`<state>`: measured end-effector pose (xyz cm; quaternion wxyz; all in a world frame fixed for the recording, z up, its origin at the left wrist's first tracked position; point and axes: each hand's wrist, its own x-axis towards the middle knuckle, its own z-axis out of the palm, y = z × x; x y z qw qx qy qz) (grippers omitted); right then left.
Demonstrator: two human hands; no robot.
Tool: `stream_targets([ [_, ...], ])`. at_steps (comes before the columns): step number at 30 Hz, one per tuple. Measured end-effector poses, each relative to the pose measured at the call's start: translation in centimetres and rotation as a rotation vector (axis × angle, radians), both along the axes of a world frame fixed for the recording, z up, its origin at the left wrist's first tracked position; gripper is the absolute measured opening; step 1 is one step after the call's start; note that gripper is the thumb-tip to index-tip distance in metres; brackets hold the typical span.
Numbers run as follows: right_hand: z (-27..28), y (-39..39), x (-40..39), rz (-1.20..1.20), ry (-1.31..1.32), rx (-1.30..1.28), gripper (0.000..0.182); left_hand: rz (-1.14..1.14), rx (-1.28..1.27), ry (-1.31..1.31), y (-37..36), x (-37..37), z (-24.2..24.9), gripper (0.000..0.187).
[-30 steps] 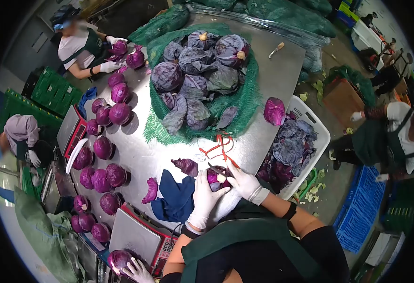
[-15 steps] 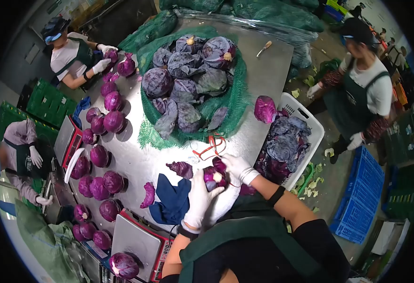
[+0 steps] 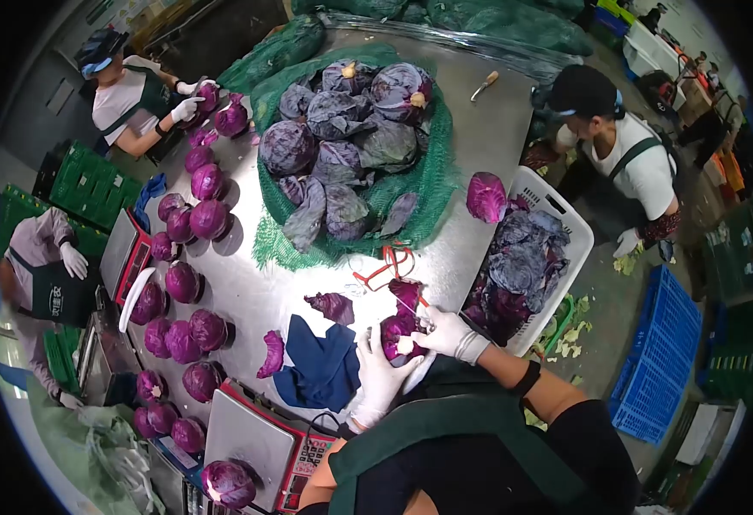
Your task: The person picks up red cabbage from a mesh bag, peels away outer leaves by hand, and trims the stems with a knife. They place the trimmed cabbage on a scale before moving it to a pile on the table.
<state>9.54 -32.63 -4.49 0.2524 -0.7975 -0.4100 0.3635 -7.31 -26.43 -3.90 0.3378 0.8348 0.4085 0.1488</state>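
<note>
My left hand (image 3: 378, 378), in a white glove, cups a red cabbage (image 3: 399, 330) from the left and below, close in front of my apron. The cabbage's pale cut stem end faces up toward me. My gloved right hand (image 3: 452, 335) is closed around a small knife (image 3: 410, 307) with a thin blade and a reddish handle, its thumb side against the cabbage. A dark purple loose leaf stands up at the cabbage's far side, beside the blade. Left of my hands lie a dark blue cloth (image 3: 318, 365) and a torn leaf (image 3: 331, 306).
Untrimmed cabbages fill a green net sack (image 3: 441, 184) ahead. Trimmed cabbages (image 3: 207, 330) line the table's left side by a red scale (image 3: 252, 438). A white crate (image 3: 576, 257) of leaves stands right. Red strapping (image 3: 387, 268) lies ahead. Co-workers (image 3: 634, 163) stand left and right.
The cabbage has turned and tilted, its stem end now lower and toward me. My right hand has moved slightly right and down; the blade now shows. The right-hand co-worker has bent toward the table.
</note>
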Motion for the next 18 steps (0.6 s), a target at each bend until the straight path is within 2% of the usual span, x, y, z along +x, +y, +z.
stream_targets([
  [4,-0.5,-0.7,0.7,0.109,-0.06,-0.004,0.048,0.005,0.033,0.041,-0.2,0.1,-0.7,0.103],
  [6,0.0,-0.5,1.0,0.087,0.062,-0.08,0.067,-0.017,0.068,0.074,-0.2,0.2,-0.7,0.103],
  [7,-0.5,-0.6,0.7,0.05,0.042,-0.01,0.051,-0.013,0.067,0.073,-0.1,0.2,-0.8,0.103],
  [8,-1.7,-0.6,0.8,0.054,0.044,-0.011,0.051,-0.011,0.037,0.015,0.2,0.1,-0.9,0.102],
  [10,-4.2,-0.5,1.3,-0.017,0.211,0.254,0.033,-0.007,-0.007,-0.12,1.0,0.0,-1.0,0.096],
  [11,-3.2,-0.1,1.9,-0.16,0.449,0.18,0.02,0.017,-0.056,-0.193,1.4,-0.3,-1.4,0.093],
  [12,-1.2,0.1,2.7,-0.254,0.654,0.187,0.015,0.04,-0.104,-0.268,1.8,-0.4,-2.0,0.09],
  [14,-2.3,-0.3,4.7,-0.265,0.718,0.232,0.018,0.055,-0.162,-0.299,1.9,-0.8,-2.7,0.088],
  [16,-3.1,-0.5,5.0,-0.301,0.737,0.23,0.016,0.098,-0.277,-0.413,2.0,-0.9,-3.1,0.087],
  [17,-2.1,-0.1,4.1,-0.251,0.59,0.183,0.017,0.095,-0.259,-0.393,1.8,-0.6,-2.7,0.086],
  [18,-1.6,0.1,2.8,-0.205,0.447,0.132,0.02,0.076,-0.082,-0.298,1.3,-0.3,-2.2,0.086],
])
